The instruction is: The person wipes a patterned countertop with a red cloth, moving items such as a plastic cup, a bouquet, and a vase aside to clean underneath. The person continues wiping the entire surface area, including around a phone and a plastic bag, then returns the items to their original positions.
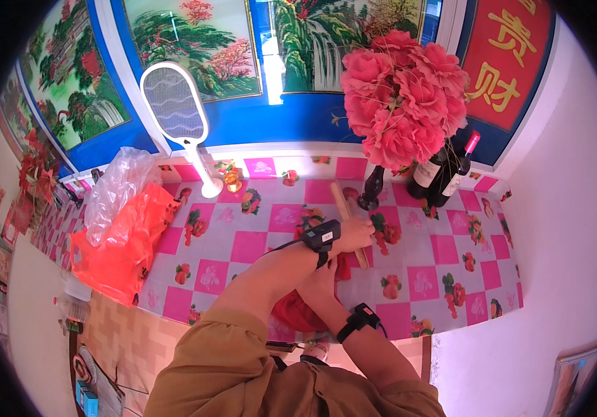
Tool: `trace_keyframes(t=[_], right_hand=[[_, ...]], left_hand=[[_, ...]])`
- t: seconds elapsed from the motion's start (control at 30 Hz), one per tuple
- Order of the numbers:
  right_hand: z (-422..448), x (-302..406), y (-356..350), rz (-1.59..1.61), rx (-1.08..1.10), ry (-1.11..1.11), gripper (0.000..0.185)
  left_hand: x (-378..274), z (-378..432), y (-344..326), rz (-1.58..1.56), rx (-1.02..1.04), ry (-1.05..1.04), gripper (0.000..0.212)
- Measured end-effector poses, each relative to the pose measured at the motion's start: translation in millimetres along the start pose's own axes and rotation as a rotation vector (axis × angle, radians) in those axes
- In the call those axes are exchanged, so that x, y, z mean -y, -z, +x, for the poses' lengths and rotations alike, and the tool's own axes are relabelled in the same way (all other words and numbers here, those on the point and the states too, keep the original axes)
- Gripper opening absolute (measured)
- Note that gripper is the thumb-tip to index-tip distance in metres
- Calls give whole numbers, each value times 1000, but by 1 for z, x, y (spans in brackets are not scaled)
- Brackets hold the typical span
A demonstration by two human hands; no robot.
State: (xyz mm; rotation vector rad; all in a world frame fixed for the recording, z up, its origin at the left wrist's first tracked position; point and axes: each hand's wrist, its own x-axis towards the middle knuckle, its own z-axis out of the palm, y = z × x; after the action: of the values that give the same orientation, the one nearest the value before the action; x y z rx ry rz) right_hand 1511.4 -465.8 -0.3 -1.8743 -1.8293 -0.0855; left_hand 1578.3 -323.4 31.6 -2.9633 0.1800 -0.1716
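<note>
My left hand (353,234) is closed around the middle of a flat wooden stick (340,200), reaching across in front of my right hand. The stick lies slanted over the checkered tablecloth, its far end near a dark vase (373,190). Below and nearer to me, my right hand (319,284) rests on a crumpled red cloth (298,313). Its fingertips are partly hidden behind my left hand, so their grip does not show. Red fabric shows on both sides of the right hand. Black devices are strapped to both wrists.
On the left, an orange-red plastic bag (121,260) lies with a clear bag (121,193). A white electric fly swatter (176,109) stands against the wall near a small amber glass (233,181). Pink artificial flowers (403,99) and wine bottles (449,177) stand back right. The tablecloth (423,271) is fruit-patterned.
</note>
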Motion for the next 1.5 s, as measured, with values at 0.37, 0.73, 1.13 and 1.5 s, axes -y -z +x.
trace_keyframes(t=[0.37,0.73,1.13,1.5], right_hand=[[0,3,3,-60,-18,15,52],[0,3,3,-67,-28,4,42],[3,5,7,-53,-12,-17,43],[73,-5,-33,-64,-102,-13,43]], left_hand=[[0,-21,-12,203,-104,-26,5],[26,-60,50,137,-379,258,16],[119,-207,26,196,69,840,31],[155,-248,-37,194,225,1012,26]])
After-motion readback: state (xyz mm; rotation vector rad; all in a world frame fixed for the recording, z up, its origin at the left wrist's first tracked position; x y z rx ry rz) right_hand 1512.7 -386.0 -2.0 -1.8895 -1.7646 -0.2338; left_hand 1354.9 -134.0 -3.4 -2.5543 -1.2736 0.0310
